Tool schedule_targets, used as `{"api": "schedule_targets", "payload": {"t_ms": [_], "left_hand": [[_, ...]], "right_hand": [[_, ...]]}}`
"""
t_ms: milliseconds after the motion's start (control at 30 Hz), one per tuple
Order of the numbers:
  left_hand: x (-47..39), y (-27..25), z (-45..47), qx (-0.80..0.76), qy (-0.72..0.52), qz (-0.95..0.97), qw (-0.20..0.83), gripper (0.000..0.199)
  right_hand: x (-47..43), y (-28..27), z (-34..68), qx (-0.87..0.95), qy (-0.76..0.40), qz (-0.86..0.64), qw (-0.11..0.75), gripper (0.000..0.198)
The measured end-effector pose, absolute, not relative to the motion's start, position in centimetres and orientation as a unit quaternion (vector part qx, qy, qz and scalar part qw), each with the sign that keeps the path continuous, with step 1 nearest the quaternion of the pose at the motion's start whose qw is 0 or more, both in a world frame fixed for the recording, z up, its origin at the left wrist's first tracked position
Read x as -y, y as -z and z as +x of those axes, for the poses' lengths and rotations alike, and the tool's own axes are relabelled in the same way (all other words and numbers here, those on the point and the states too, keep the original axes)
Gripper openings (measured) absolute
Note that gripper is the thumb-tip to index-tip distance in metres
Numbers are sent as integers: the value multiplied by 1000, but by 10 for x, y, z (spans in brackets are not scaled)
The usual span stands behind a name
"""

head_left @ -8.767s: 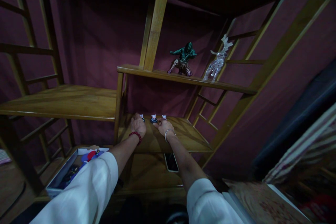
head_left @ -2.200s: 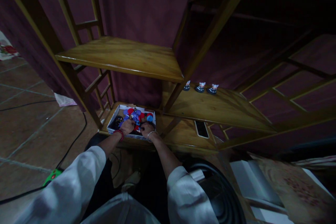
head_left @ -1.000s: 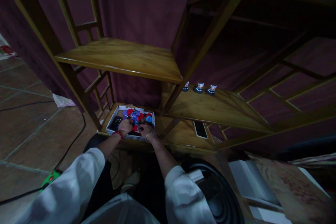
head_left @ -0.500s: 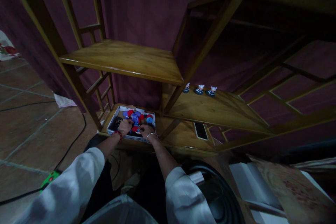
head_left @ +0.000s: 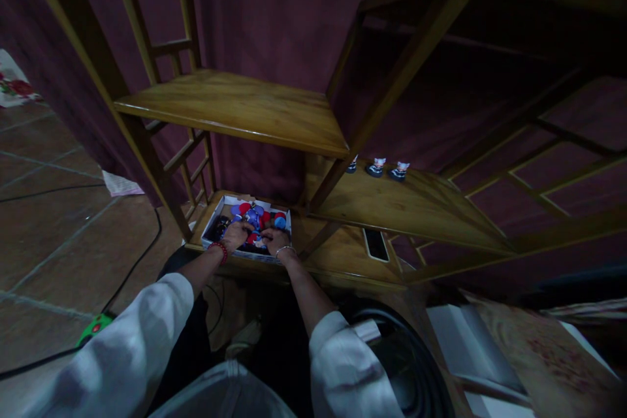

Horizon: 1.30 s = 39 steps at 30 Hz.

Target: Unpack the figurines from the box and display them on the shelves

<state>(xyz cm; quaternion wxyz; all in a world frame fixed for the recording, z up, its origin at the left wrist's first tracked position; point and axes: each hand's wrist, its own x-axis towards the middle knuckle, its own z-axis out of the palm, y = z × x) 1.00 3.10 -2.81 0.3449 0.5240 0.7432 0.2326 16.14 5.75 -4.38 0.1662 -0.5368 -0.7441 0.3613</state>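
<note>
A shallow white box (head_left: pixel 206 235) stands on the lowest wooden shelf, holding a jumble of small red, blue and purple pieces (head_left: pixel 253 214) and darker ones at its left. Both of my hands reach into it from the front. My left hand (head_left: pixel 237 234), with a red bead bracelet at the wrist, is over the middle of the pile, its fingertips pinched together. Close to its right, my right hand (head_left: pixel 275 241) has curled fingers among red and blue pieces. What either hand grips is too small and dark to name.
A phone (head_left: pixel 376 244) lies on the lowest shelf, right of the box. Small figurines (head_left: pixel 376 167) stand on the shelf above it. Overhanging the box is another wooden shelf (head_left: pixel 235 111). A black cable and a green device (head_left: pixel 95 328) lie on the floor at left.
The view has shifted slightly. My right hand's fingers have moved a little closer to the left hand over the pile; both hands stay in the box.
</note>
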Motion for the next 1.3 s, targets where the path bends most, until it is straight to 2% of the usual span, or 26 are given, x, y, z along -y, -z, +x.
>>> {"api": "schedule_targets", "payload": {"t_ms": [300,1067,1300], "left_hand": [[-31,31,8,-738,-223,530,353,37],[-31,35,9,-721,-205,578,322,33],[-28,27,12,-705,-187,618,293,34]], "right_hand": [[-56,36,160,697,-380,-567,218,26],[-55,39,159,725,-363,-562,164,28],[-57,39,160,721,-363,-562,181,32]]}}
